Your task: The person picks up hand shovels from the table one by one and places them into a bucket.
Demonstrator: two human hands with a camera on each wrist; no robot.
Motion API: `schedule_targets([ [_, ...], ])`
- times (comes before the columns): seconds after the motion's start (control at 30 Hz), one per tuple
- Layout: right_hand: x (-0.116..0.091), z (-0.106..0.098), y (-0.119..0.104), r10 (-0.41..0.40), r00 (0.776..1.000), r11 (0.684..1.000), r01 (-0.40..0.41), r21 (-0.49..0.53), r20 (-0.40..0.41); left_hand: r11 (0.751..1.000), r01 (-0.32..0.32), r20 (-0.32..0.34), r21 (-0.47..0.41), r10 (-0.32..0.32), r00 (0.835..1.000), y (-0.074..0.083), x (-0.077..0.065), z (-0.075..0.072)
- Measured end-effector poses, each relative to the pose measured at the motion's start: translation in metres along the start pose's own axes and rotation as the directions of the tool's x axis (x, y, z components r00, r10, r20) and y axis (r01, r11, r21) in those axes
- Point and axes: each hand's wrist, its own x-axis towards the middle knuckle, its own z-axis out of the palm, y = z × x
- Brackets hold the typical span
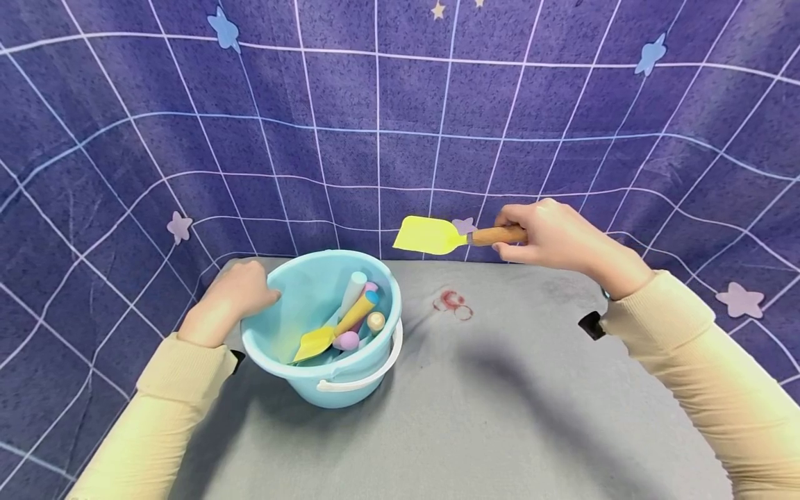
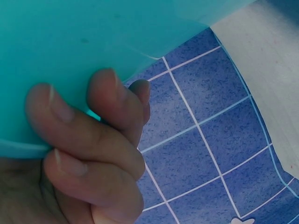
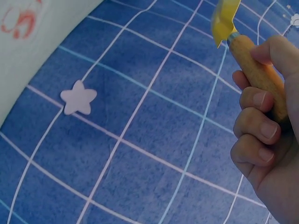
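My right hand (image 1: pixel 550 236) holds a small yellow hand shovel (image 1: pixel 431 236) by its wooden handle, raised above the grey table, blade pointing left. In the right wrist view its fingers (image 3: pixel 254 126) curl round that handle (image 3: pixel 254 65). A light blue bucket (image 1: pixel 334 396) stands on the table at the left, and my left hand (image 1: pixel 240 288) grips its rim. From the left wrist, the fingers (image 2: pixel 93 130) wrap the bucket's wall (image 2: pixel 70 37). Inside lie another yellow shovel (image 1: pixel 315 342) with an orange handle, a pale blue handle (image 1: pixel 353 288), a purple knob (image 1: pixel 346 340) and a wooden handle end (image 1: pixel 376 321).
A white carrying handle (image 1: pixel 362 383) hangs down the bucket's near right side. Red ring-shaped stains (image 1: pixel 453 302) mark the grey tabletop (image 1: pixel 450 430). Behind and at both sides hangs a blue curtain (image 1: pixel 406 160) with grid lines and stars.
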Motion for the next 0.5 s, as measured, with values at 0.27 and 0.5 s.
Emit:
schedule_targets([
  [0.27, 0.01, 0.007, -0.01, -0.038, 0.999, 0.999, 0.037, 0.026, 0.017, 1.0, 0.0, -0.004, 0.011, 0.0, 1.0, -0.001, 0.0, 0.0],
  [0.5, 0.021, 0.011, -0.022, -0.09, 0.995, 0.996, 0.088, 0.028, 0.039, 1.0, -0.001, -0.01, 0.005, 0.001, 1.0, -0.001, 0.0, 0.0],
])
